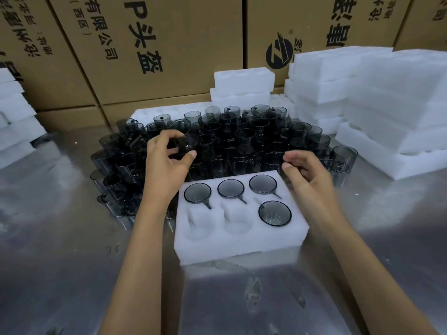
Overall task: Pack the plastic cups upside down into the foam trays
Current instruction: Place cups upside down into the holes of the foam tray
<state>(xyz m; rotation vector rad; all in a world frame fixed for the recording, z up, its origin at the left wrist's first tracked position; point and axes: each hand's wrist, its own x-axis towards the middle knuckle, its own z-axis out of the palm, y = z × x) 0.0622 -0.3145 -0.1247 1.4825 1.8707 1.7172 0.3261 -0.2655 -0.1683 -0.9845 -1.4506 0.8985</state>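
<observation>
A foam tray (238, 240) is set on the desk (60, 250) just in front of the heap of smoked plastic cups (242, 139), so each reach is kept short. Four cups are seated base-up in it; its two near-left pockets remain unfilled. One cup (186, 139) is grasped in the left hand (167, 160) behind the tray, likely for turning over. The right hand (307, 172) is held loosely curled and nothing is gripped, beside the tray's far right corner.
</observation>
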